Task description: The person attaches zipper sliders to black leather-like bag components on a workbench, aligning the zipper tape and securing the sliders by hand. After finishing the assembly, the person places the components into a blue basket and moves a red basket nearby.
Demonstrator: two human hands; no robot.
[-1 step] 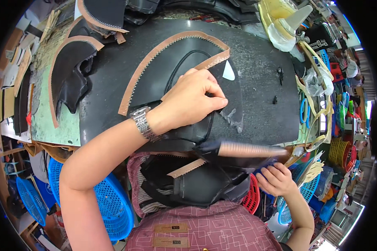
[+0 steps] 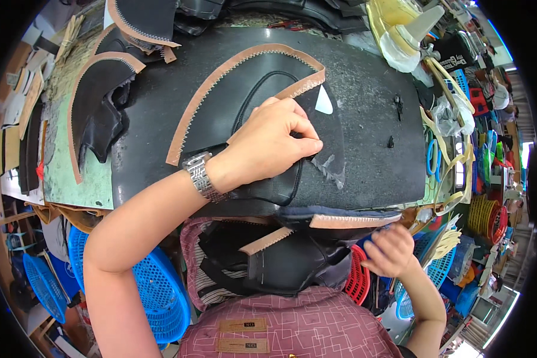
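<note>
My left hand (image 2: 274, 134), with a metal-band watch (image 2: 200, 173) on its wrist, rests on a black leather piece (image 2: 250, 80) on the dark work board. Its thumb and forefinger are pinched together near the piece's right side; what lies between the fingertips is hidden. A tan zigzag-edged strip borders this piece, and a black cord (image 2: 296, 184) runs over it. Lower right, my right hand (image 2: 391, 250) is closed with curled, slightly blurred fingers, and any contents are hidden. Just above it, another black piece with a tan strip (image 2: 355, 222) lies along the board's near edge.
More tan-edged black pieces (image 2: 101, 98) lie at the left and far left. Black leather parts (image 2: 292, 262) fill my lap. Blue baskets (image 2: 161, 292) and a red basket (image 2: 357, 275) stand below. Blue-handled scissors (image 2: 434, 161) and a yellow container (image 2: 394, 36) are at right.
The tan-edged piece at the near edge was blurred and now lies sharper and flatter along the edge. My right hand has shifted slightly up and left; my left hand has hardly moved.
</note>
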